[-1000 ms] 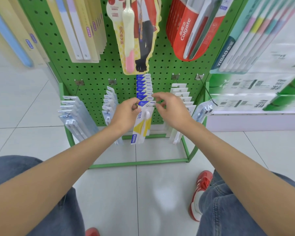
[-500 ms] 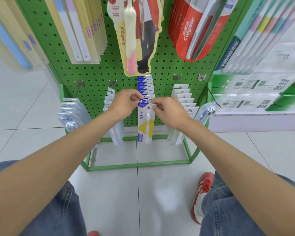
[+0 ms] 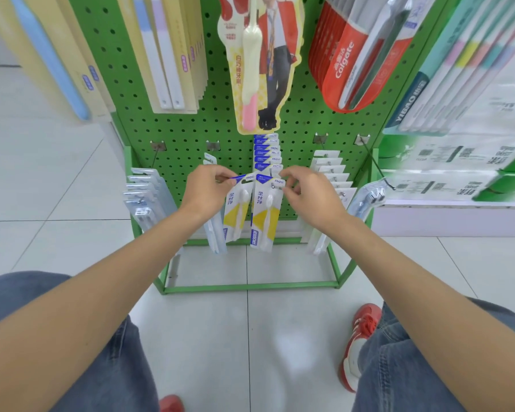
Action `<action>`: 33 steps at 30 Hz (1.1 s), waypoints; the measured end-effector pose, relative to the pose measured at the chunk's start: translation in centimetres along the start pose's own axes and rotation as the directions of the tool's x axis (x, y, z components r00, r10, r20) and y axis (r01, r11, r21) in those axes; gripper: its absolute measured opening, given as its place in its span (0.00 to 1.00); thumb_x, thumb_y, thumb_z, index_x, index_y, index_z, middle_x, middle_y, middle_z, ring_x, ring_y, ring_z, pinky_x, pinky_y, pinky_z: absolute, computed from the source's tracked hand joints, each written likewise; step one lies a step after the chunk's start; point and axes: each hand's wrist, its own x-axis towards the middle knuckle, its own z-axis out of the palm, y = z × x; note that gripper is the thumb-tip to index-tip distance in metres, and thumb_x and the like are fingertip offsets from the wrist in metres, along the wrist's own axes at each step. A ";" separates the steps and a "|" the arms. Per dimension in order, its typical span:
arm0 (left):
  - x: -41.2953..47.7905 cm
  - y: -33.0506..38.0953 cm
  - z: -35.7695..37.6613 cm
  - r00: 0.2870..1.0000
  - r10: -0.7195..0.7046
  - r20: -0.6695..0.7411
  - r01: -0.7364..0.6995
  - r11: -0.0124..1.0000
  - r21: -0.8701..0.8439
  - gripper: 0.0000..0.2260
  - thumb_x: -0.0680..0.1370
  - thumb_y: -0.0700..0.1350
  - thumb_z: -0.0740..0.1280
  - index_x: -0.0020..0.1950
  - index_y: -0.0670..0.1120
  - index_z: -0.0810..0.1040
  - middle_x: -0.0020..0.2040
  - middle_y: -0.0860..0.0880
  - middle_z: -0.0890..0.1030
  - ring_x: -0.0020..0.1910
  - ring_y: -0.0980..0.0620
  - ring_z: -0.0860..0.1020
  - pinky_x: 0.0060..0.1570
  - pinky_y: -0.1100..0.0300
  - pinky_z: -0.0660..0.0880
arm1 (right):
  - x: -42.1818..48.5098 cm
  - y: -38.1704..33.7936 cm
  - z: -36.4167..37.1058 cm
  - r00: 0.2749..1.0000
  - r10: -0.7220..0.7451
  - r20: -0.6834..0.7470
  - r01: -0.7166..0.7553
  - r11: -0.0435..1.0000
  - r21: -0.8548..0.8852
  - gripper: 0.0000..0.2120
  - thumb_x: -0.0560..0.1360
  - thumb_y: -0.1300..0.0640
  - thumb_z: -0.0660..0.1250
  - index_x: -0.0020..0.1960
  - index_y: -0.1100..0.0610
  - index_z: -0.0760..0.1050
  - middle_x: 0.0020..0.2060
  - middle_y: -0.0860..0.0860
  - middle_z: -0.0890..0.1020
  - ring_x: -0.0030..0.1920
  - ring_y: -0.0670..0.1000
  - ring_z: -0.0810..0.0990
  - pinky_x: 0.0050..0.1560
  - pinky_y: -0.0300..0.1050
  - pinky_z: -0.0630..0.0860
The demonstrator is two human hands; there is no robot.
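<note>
A row of blue-and-yellow toothbrush packs [image 3: 266, 151] hangs on a hook of the green pegboard rack [image 3: 188, 123]. My left hand [image 3: 207, 190] pinches the blue top of one pack [image 3: 235, 215], which hangs off the hook to the left. My right hand [image 3: 305, 193] pinches the top right corner of the front pack [image 3: 265, 218] at the hook's tip. The two packs hang side by side, slightly apart.
Other hooks carry clear packs [image 3: 144, 193] at left, white packs [image 3: 335, 173] at right, and a clear pack [image 3: 367, 197] further right. Larger toothbrush cards, including red Colgate packs [image 3: 342, 63], hang above. The rack's green base frame [image 3: 250, 286] stands on white tiles. My red shoe [image 3: 360, 337] is below.
My left hand has drawn one pack off to the left, away from the front pack that my right hand holds. Before, both hands were on a single front pack.
</note>
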 end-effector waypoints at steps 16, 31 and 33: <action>-4.1 0.6 -2.4 0.977 -0.110 0.183 0.170 0.921 -0.351 0.07 0.80 0.39 0.67 0.46 0.48 0.81 0.44 0.49 0.83 0.43 0.56 0.79 0.48 0.62 0.80 | -3.8 -4.9 2.8 0.980 0.153 0.129 -0.195 0.878 0.438 0.19 0.80 0.52 0.64 0.69 0.54 0.71 0.46 0.47 0.79 0.43 0.45 0.76 0.47 0.40 0.72; -5.1 1.2 -1.5 0.933 -0.174 0.316 0.303 0.852 -0.427 0.05 0.80 0.40 0.67 0.54 0.43 0.80 0.49 0.46 0.82 0.41 0.57 0.80 0.38 0.65 0.80 | -3.6 -5.0 2.9 0.921 0.213 0.325 -0.382 0.653 0.655 0.15 0.84 0.55 0.57 0.49 0.61 0.79 0.41 0.56 0.80 0.41 0.53 0.77 0.46 0.48 0.75; -4.9 1.3 -1.7 0.934 -0.229 0.275 0.341 0.801 -0.491 0.03 0.81 0.40 0.66 0.49 0.45 0.79 0.48 0.46 0.81 0.39 0.57 0.80 0.34 0.66 0.79 | -3.7 -5.0 2.9 0.895 0.218 0.390 -0.433 0.642 0.633 0.16 0.84 0.55 0.56 0.51 0.65 0.77 0.40 0.56 0.79 0.37 0.52 0.77 0.42 0.43 0.76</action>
